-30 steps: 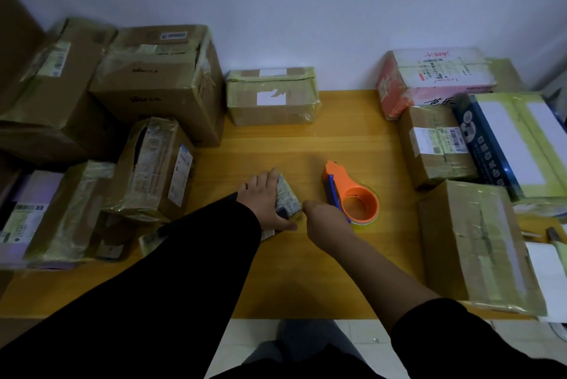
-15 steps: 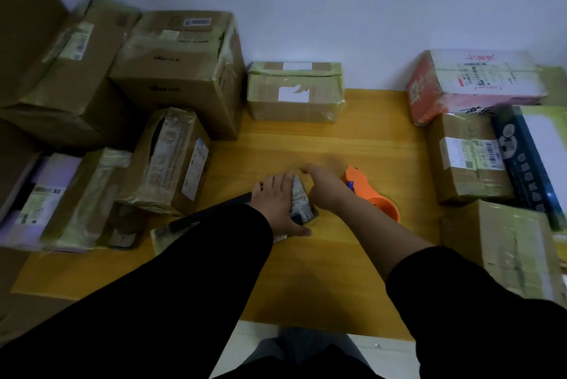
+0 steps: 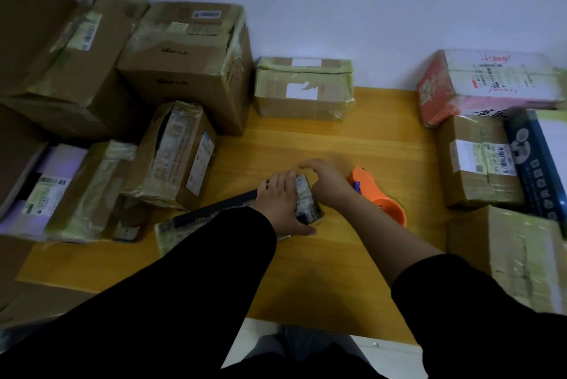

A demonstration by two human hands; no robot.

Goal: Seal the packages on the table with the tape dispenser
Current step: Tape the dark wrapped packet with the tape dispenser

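Our left hand (image 3: 283, 200) lay spread flat over the small package (image 3: 306, 200) at frame centre; our right hand (image 3: 328, 182) touched its far end, grip not discernible; the tape dispenser (image 3: 380, 197) sat unheld on the tabletop (image 3: 306, 271), right of centre; uneven pressure could have wrinkled the seal.

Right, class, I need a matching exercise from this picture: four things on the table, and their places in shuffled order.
1 tape dispenser
2 small package
3 red and white box
4 box with blank white label

a against the wall, back middle
b under the left hand
c back right corner
d just right of the right hand

Pairs: 1-d, 2-b, 3-c, 4-a
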